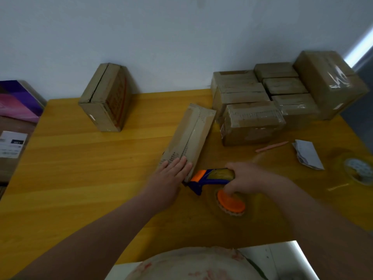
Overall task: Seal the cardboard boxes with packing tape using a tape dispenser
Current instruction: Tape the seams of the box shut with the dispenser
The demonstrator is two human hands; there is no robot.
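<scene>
A long flat cardboard box (189,138) lies in the middle of the yellow table (80,168), with a shiny strip of tape down its top. The left hand (171,174) lies flat on the near end of the box, fingers straight and close together, pressing down. Just right of it, the right hand (248,178) is curled tight around the blue and orange tape dispenser (210,176). The front of the dispenser touches the near end of the box. Its tape roll (231,202) has an orange middle. On the far left a brown box (107,98) stands up tall. On the far right sits a pile of taped boxes (262,102). Near them lie a pink stick (271,146) and a folded paper (307,154).
</scene>
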